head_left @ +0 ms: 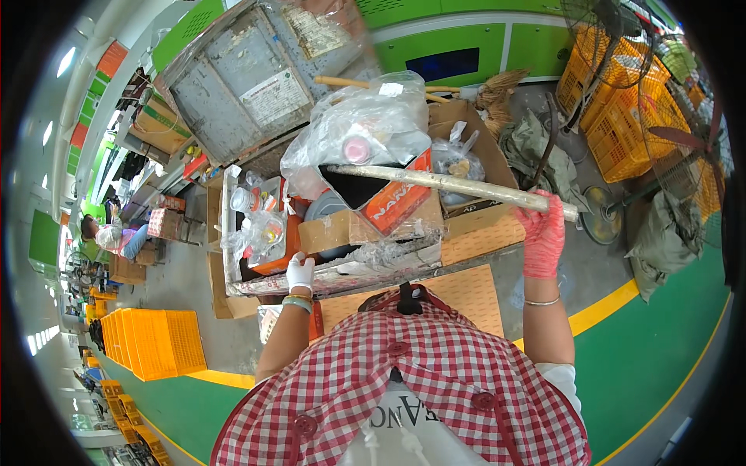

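Observation:
My right hand (542, 233), in a pink-red glove, is closed round a pale wooden pole (458, 183) near one end. The pole slants left across the bin, and its other end lies over an orange-and-black cardboard box (392, 203). In a white glove, my left hand (300, 273) is closed at the near rim of the worn white bin (365, 273), close to its left corner. Crumpled clear plastic bags (353, 124) are heaped behind the pole. Between the bin's left side and the box sits a bag of clear plastic containers (260, 233).
A battered grey metal lid or panel (256, 78) leans behind the bin. At right stand yellow crates (629, 109), a pedestal fan (602, 213) and grey-green sacks (664, 241). More yellow crates (159, 342) are at left. A seated person (116, 237) is farther off.

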Motion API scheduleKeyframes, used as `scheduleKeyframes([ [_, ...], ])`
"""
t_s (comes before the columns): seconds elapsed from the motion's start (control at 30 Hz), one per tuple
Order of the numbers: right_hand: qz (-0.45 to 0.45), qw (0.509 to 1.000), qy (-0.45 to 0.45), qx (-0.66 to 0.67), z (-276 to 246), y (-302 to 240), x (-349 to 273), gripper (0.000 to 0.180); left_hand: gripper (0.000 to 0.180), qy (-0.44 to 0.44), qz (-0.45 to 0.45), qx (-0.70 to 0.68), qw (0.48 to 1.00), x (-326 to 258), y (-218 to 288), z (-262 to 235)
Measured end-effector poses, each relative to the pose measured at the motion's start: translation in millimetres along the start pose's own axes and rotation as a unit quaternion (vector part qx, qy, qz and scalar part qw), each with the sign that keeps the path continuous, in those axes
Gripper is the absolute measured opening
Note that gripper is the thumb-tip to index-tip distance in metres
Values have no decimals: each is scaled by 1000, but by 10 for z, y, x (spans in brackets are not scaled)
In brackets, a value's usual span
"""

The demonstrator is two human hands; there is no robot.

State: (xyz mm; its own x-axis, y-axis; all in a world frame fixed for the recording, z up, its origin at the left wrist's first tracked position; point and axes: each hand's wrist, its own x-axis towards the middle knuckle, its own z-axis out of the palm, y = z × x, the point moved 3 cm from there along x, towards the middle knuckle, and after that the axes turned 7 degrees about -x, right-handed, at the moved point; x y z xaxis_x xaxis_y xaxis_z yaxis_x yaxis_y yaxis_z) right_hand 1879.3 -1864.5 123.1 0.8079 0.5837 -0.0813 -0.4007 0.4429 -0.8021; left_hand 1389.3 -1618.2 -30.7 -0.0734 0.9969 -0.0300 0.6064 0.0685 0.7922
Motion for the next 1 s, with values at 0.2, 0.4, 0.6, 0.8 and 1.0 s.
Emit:
scheduleKeyframes([
  [0.2,-39,998,48,-19,-105,-107,39,31,30,-43,-11,-52,998,-133,72,138],
  [0.4,-2,999,47,-22,-198,-46,117,36,32,-73,-8,-17,997,-94,-391,228],
  [0.6,22,999,4,-24,-231,-44,124,40,27,-121,-55,-69,989,-151,-218,368],
  [0.8,-1,998,-4,-69,-73,-113,34,46,27,-140,-54,-38,988,-102,-208,439],
  [1.0,118,949,-126,-262,-304,184,-99,52,25,-119,-30,17,992,-321,-275,392],
])
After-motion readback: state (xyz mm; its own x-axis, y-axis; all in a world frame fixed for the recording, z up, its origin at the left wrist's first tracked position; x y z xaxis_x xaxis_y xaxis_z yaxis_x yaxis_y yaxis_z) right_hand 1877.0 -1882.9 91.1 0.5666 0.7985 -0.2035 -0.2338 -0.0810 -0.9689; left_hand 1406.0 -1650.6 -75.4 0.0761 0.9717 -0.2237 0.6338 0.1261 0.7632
